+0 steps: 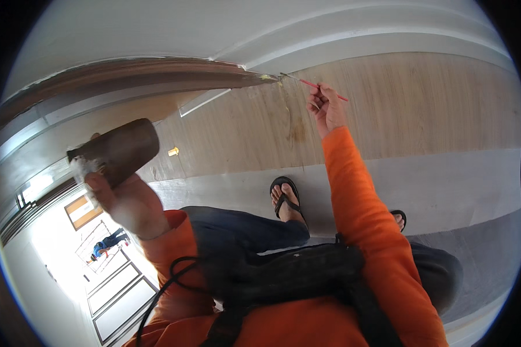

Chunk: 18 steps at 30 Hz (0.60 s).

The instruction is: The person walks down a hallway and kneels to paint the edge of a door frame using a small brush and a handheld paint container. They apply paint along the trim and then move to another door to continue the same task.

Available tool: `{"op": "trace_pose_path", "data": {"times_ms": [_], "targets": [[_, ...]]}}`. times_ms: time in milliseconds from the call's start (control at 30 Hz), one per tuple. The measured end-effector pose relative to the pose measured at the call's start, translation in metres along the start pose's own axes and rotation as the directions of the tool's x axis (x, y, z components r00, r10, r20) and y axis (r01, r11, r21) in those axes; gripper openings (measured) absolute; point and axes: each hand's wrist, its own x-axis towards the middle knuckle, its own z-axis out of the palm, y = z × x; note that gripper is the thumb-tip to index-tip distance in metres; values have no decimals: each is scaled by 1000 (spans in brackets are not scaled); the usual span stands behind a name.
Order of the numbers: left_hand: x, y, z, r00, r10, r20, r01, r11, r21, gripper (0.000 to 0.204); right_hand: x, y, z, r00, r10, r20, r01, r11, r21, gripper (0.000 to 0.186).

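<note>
My left hand [127, 202] is wrapped round a dark brown cylindrical container [124, 149], held tilted on its side to the left. Something whitish and blurred [82, 166] shows at the container's end by my thumb; I cannot make out what it is. In my right hand [329, 107] is a thin paintbrush [315, 86] with a red handle, pinched between fingers and thumb. Its dark tip points left, at the end of the brown wooden door frame [156, 72], near the floor; whether it touches cannot be made out. Yellowish marks show on that end of the frame.
A wood-look floor [422, 110] meets a pale curved skirting [399, 43]; brownish stains [296, 128] mark it. A small yellow-orange object [173, 151] lies near my left foot [285, 199], which wears a black flip-flop. Far off at lower left is another person [103, 246].
</note>
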Motion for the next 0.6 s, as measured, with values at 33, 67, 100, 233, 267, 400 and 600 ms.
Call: {"op": "trace_pose_path", "data": {"times_ms": [33, 67, 100, 233, 267, 400, 600], "targets": [[-1, 0, 2, 999, 37, 10, -37, 998, 42, 58, 9, 2, -3, 1000, 11, 11, -11, 1000, 10, 17], [-2, -1, 5, 997, 74, 24, -76, 994, 81, 57, 17, 3, -6, 1000, 21, 0, -21, 1000, -10, 16], [-3, 1, 9, 996, 87, 13, -88, 992, 94, 57, 24, 4, -7, 999, 33, -10, -33, 999, -32, 16], [-8, 12, 26, 995, 104, -7, -103, 990, 96, 58, 43, 2, -17, 996, 90, -1, -89, 992, -85, 16], [-9, 15, 30, 995, 99, -7, -98, 991, 86, 57, 46, 2, -19, 995, 103, 18, -101, 991, -85, 16], [-14, 21, 32, 993, 118, 26, -120, 990, 74, 59, 47, 6, -17, 987, 139, 78, -131, 987, -97, 18], [-14, 23, 24, 994, 100, 37, -104, 990, 97, 58, 47, 16, -5, 976, 180, 126, -168, 981, -100, 17]]}}
